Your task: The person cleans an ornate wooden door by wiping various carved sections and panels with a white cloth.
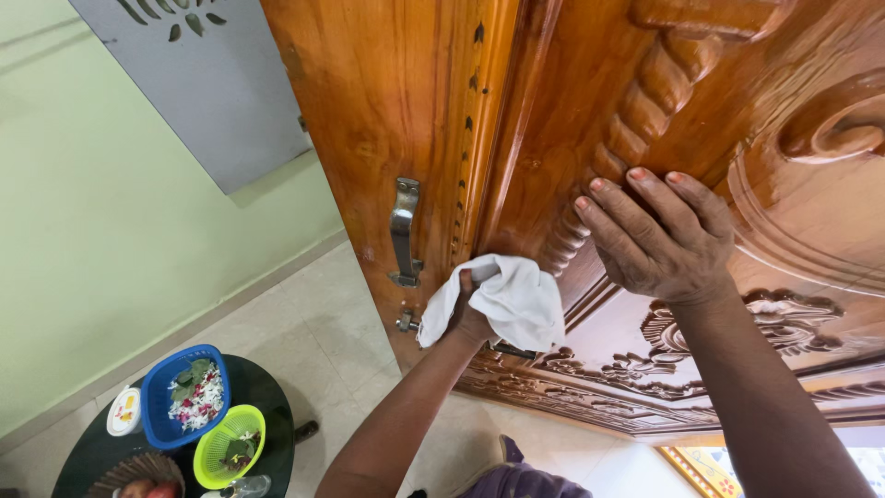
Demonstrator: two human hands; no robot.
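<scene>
Cloth (512, 300), white and bunched, is clenched in the left hand (468, 318) and pressed against the carved wooden door (811, 231) near its edge, just right of the metal pull handle (404, 231). The fingers of this hand are closed on the cloth; most of them are hidden under its folds. A small metal latch part (406, 322) shows just left of the cloth, below the handle.

The right hand (659, 235) lies flat on the door, above and to the right of the cloth. Its fingers (613, 217) are released, spread and extended, with the tips resting on the twisted rope moulding (636, 120). It holds nothing.

Lower left, well apart from both hands, a dark round table (267, 397) stands on the tiled floor (323, 341). It carries a blue basket (189, 395) with flowers and leaves, a green basket (229, 445) and a small white container (123, 412). A pale green wall (111, 258) runs behind the table.
</scene>
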